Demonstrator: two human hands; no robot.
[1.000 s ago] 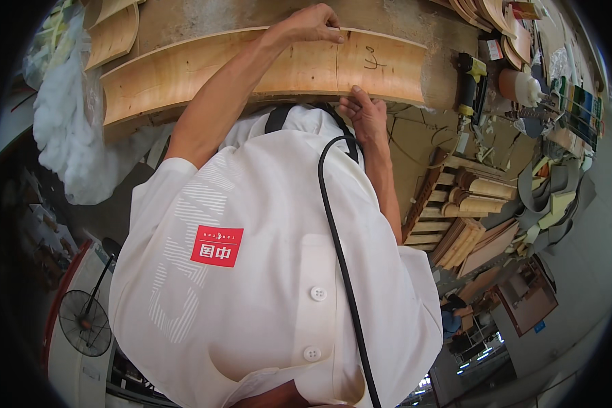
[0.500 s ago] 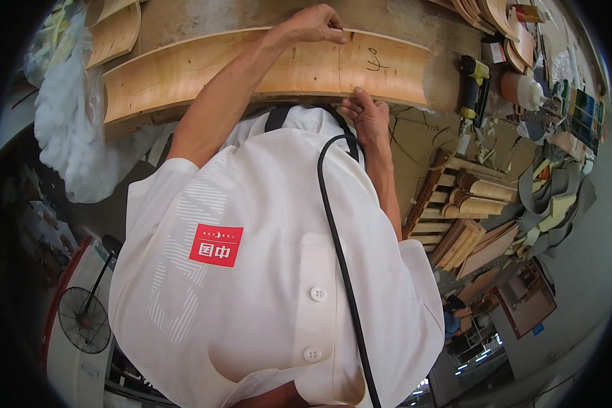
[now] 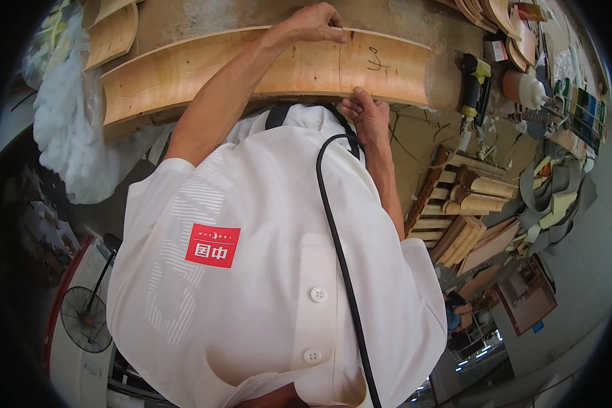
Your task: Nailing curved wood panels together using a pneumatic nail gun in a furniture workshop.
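Observation:
A long curved plywood panel (image 3: 272, 68) lies across the workbench in front of me, its hollow face upward. A thin dark line crosses it right of the middle, and a handwritten mark stands farther right. My left hand (image 3: 314, 24) reaches over the panel and is closed on its far edge at that line, fingers bent. At the near edge, close to the same line, my right hand (image 3: 368, 117) has its thumb against the wood and its other fingers curled just below. The undersides of the fingertips are hidden.
Right of the panel lie a yellow-and-black air nail gun (image 3: 474, 85) and a bottle with a white top (image 3: 523, 90). Curved plywood pieces (image 3: 112, 34) sit at the far left above white fluffy stuffing (image 3: 78, 149). A wooden pallet (image 3: 432, 197) bears boards at lower right.
Both hands keep their places on the panel. The view and my torso shift very slightly; nothing is taken up or let go.

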